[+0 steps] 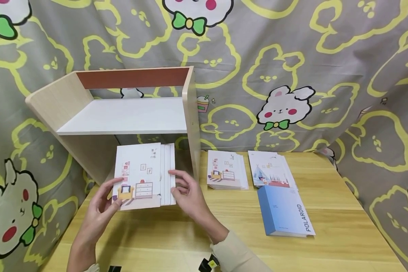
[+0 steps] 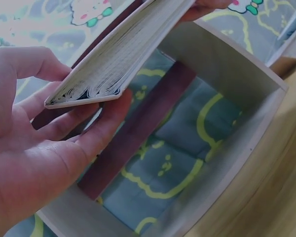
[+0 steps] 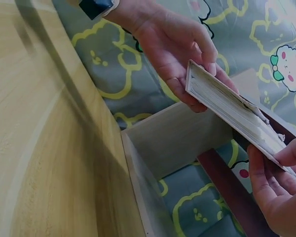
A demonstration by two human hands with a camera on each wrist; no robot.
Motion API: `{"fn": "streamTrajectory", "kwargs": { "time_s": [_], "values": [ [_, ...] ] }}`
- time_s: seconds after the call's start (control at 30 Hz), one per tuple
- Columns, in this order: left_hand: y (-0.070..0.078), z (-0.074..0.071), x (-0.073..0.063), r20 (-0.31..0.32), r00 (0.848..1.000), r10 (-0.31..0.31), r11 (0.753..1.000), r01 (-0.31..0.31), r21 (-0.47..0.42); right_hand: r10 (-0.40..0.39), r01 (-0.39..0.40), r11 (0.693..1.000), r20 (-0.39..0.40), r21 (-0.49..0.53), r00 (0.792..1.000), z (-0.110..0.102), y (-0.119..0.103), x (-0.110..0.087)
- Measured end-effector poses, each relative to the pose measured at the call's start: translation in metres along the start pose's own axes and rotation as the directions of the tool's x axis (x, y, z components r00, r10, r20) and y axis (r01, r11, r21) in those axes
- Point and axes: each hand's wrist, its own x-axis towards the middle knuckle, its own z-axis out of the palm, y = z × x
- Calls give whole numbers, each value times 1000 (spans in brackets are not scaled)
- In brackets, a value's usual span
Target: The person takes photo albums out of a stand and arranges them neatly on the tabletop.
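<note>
A white book with a drawn armchair and drawers on its cover is held up by both hands in front of the shelf's lower opening. My left hand grips its left edge near the bottom corner, thumb over the cover. On the right side, my right hand pinches the edge where page layers stick out past the cover. The left wrist view shows the book's page edges between the left thumb and fingers. In the right wrist view, the book spans between both hands.
A wooden shelf unit with a white board stands at the back left. To its right on the wooden table lie a similar illustrated book, a book with a tent drawing, and a blue POLAROID book overlapping it. A patterned curtain hangs behind.
</note>
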Motion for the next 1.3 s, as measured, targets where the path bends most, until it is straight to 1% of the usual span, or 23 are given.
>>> {"fn": "streamTrajectory", "kwargs": {
  "time_s": [0.1,0.3,0.37,0.6,0.67,0.77,0.87,1.0,1.1,1.3],
  "values": [
    [3,2,1,1,1000,11,1000,-11,-1,-14,14,1000,5,-5,1000,-1,-4,-2],
    [10,6,0,-1,997,80,995,-80,-61,-36,36,999,12,-12,999,-4,-12,-5],
    [12,7,-1,1,996,89,994,-89,-67,-44,44,999,14,-12,999,-4,-13,-5],
    [19,8,-1,-16,999,48,998,-49,-33,-68,68,998,24,-14,997,-6,-20,-8],
    [21,8,-1,-14,998,54,998,-54,-27,-74,74,997,25,-9,997,-6,-22,-9],
    [25,9,0,-16,998,69,997,-69,-21,-88,88,996,27,-1,996,-7,-25,-9],
    [27,10,1,-6,994,106,994,-106,-31,-102,103,995,26,-3,994,-8,-27,-10],
    [28,11,2,22,984,175,982,-173,-79,-109,109,994,23,-4,994,-10,-30,-12],
    [30,12,3,40,977,208,973,-203,-108,-110,110,994,21,-5,994,-11,-32,-13],
    [36,15,2,23,981,194,976,-191,-101,-128,128,992,35,1,991,-14,-36,-15]
  ]
}}
